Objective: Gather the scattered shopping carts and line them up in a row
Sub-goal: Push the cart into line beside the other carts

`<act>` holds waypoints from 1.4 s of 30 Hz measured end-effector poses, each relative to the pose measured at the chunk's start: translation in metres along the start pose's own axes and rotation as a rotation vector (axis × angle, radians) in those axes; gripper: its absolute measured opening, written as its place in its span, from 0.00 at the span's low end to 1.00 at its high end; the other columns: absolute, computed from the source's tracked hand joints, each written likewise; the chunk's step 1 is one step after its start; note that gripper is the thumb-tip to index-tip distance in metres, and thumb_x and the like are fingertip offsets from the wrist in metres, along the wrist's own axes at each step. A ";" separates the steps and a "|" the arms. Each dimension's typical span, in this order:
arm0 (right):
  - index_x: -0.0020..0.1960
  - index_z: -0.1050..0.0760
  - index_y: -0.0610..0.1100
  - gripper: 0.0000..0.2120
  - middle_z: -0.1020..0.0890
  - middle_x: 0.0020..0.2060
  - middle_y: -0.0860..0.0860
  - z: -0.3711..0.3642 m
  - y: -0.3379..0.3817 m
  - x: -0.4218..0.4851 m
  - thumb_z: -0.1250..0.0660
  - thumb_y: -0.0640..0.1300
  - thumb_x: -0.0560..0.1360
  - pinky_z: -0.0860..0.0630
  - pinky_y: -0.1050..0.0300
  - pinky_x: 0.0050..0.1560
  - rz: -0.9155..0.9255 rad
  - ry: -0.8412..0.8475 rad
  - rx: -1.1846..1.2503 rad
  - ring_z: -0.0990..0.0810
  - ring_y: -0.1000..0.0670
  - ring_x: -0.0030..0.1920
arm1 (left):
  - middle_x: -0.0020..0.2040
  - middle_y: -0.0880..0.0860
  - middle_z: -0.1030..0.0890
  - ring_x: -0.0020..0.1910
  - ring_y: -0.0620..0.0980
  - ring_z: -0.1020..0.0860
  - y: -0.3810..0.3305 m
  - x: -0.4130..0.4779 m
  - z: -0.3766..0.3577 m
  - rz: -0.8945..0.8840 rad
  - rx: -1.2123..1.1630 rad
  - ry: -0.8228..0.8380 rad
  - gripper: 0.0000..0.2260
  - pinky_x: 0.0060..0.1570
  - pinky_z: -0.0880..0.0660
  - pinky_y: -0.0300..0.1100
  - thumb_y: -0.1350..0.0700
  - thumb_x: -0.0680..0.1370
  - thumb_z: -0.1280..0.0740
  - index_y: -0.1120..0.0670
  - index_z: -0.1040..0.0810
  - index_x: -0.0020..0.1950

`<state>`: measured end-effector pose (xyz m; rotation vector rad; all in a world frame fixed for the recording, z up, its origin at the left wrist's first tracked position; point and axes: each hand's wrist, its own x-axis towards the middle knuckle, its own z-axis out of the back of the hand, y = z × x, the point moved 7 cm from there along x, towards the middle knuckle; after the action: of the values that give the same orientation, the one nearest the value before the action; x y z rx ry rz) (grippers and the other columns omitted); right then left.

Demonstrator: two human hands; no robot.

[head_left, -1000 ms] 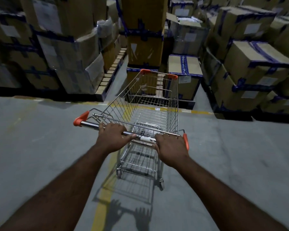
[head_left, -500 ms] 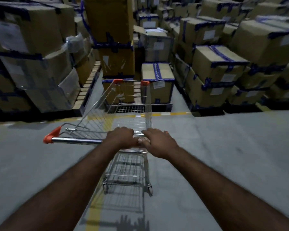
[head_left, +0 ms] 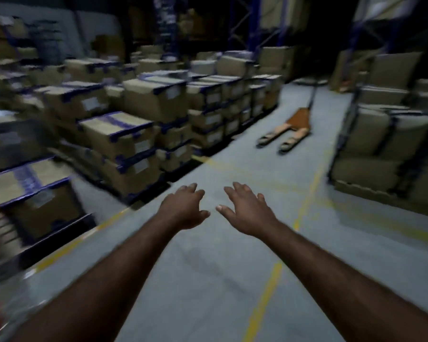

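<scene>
Grey warehouse floor (head_left: 208,267) with yellow lines, between stacked cardboard boxes (head_left: 134,134); an orange pallet jack (head_left: 294,124) lies ahead. No shopping cart is clearly visible, so progress on the row cannot be judged. The left hand (head_left: 183,208) and right hand (head_left: 247,211) reach forward, fingers spread, holding nothing.

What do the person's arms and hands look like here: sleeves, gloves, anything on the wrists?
The left hand and right hand are bare, with no gloves. The left forearm and right forearm are uncovered down to the frame's lower edge; no sleeve shows. No watch, band or marking is visible at either wrist. The frame is blurred, so small rings cannot be ruled out.
</scene>
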<state>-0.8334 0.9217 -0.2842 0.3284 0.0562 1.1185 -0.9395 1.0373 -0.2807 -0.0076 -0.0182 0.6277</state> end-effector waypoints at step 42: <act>0.81 0.49 0.50 0.37 0.47 0.81 0.48 0.437 -0.720 -0.655 0.43 0.66 0.80 0.53 0.36 0.77 -1.444 -0.474 -0.418 0.51 0.46 0.81 | 0.78 0.51 0.33 0.73 0.54 0.31 -1.181 -0.010 0.108 -1.574 -0.172 -0.066 0.37 0.65 0.28 0.48 0.37 0.77 0.34 0.48 0.44 0.81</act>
<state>-0.4030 -0.0457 -0.1533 0.0962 -0.3191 -0.3997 -0.2566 0.0759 -0.1577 -0.1260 -0.1270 -0.9495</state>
